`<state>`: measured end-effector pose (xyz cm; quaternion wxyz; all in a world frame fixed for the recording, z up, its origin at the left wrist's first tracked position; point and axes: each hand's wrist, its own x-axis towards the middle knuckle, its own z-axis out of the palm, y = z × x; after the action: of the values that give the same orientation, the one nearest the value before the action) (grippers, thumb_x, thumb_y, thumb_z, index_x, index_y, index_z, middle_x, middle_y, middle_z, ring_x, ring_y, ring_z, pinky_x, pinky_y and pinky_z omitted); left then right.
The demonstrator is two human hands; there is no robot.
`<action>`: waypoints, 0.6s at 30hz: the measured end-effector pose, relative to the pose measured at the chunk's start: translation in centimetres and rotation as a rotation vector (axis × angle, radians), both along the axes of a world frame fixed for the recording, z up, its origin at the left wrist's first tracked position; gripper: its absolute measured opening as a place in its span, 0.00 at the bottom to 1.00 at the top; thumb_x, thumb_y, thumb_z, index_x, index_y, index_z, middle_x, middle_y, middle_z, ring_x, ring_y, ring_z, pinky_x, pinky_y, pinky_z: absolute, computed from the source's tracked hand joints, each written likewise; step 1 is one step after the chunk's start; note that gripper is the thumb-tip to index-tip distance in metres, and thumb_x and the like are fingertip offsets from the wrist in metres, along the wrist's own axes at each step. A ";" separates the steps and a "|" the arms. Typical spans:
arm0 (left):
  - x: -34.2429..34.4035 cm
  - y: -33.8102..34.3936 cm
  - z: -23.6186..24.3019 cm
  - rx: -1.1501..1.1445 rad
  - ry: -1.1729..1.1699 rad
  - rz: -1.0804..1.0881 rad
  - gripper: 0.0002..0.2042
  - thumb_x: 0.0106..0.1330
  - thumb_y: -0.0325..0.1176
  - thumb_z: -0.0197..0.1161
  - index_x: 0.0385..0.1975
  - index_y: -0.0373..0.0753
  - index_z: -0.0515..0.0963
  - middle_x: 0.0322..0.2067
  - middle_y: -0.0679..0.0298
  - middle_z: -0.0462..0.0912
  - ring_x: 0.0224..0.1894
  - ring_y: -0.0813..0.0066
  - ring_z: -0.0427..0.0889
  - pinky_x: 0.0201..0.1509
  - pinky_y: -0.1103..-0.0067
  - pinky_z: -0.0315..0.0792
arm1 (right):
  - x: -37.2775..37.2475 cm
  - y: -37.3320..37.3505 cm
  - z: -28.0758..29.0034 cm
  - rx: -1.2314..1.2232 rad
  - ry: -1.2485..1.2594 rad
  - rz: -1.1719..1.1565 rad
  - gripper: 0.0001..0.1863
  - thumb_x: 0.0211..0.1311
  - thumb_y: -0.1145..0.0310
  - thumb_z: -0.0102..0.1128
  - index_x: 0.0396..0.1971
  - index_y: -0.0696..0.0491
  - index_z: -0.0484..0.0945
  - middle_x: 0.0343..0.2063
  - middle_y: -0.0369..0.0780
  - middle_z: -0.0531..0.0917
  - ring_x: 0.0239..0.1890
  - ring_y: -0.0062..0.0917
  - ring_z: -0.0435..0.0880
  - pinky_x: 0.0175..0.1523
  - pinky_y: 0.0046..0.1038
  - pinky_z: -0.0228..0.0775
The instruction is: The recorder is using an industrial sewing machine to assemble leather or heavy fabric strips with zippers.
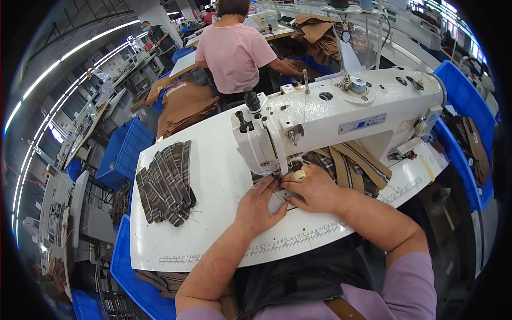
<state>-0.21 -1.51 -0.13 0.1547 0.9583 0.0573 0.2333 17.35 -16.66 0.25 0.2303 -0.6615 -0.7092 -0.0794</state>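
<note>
A white sewing machine (325, 122) stands across the white table in front of me. My left hand (260, 205) lies on the table left of the needle area, fingers stretched forward and thumb apart. Under its fingertips a dark strip of fabric (258, 178) shows in part. My right hand (314, 189) is close by on the right, fingers bent inward beside the presser foot; what they pinch is hidden. A pale yellowish wrap or small piece (299, 175) sits at one of its fingers. Striped brown fabric pieces (354, 168) lie beyond the right hand, under the machine arm.
A stack of plaid fabric pieces (167, 184) lies on the table's left. Blue bins (125, 152) stand left and right of the table. Brown cut pieces (186, 106) are piled beyond it. A person in a pink shirt (234, 56) works ahead, facing away.
</note>
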 end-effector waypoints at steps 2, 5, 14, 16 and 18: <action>0.2 0.6 -0.1 -0.038 -0.018 -0.016 0.29 0.57 0.38 0.73 0.57 0.28 0.80 0.58 0.45 0.81 0.58 0.49 0.84 0.62 0.66 0.80 | 0.1 0.2 -0.2 0.107 -0.020 0.029 0.20 0.56 0.57 0.70 0.45 0.53 0.87 0.34 0.40 0.84 0.46 0.35 0.81 0.50 0.41 0.72; 0.3 1.1 -0.2 -0.027 -0.029 -0.020 0.28 0.57 0.37 0.73 0.57 0.28 0.79 0.57 0.45 0.82 0.57 0.48 0.84 0.63 0.64 0.78 | 0.0 0.2 0.0 0.112 0.011 0.021 0.20 0.56 0.57 0.70 0.45 0.53 0.87 0.34 0.40 0.84 0.45 0.35 0.81 0.50 0.42 0.72; 0.1 1.6 0.5 0.149 -0.001 0.081 0.22 0.66 0.36 0.61 0.57 0.31 0.79 0.57 0.47 0.76 0.63 0.46 0.74 0.67 0.61 0.68 | 0.2 0.4 0.0 0.144 0.019 0.068 0.18 0.58 0.57 0.70 0.45 0.52 0.87 0.34 0.41 0.84 0.44 0.37 0.82 0.48 0.41 0.75; 0.0 1.8 1.0 0.094 0.040 0.088 0.21 0.66 0.33 0.60 0.58 0.32 0.80 0.55 0.49 0.77 0.61 0.47 0.74 0.65 0.60 0.69 | 0.4 0.2 -0.1 0.165 0.012 0.085 0.18 0.58 0.57 0.70 0.44 0.51 0.87 0.34 0.41 0.84 0.44 0.37 0.82 0.48 0.42 0.75; -0.3 1.6 1.4 0.116 0.073 0.068 0.20 0.66 0.26 0.57 0.59 0.36 0.81 0.50 0.52 0.79 0.55 0.50 0.79 0.57 0.60 0.73 | 0.4 0.2 -0.2 0.182 0.005 0.102 0.17 0.58 0.57 0.70 0.43 0.51 0.87 0.34 0.41 0.85 0.44 0.38 0.82 0.49 0.42 0.75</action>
<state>-0.52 0.12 1.25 0.0887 0.9710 0.0816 0.2063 17.74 -16.45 0.08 0.2950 -0.6011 -0.7313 -0.1302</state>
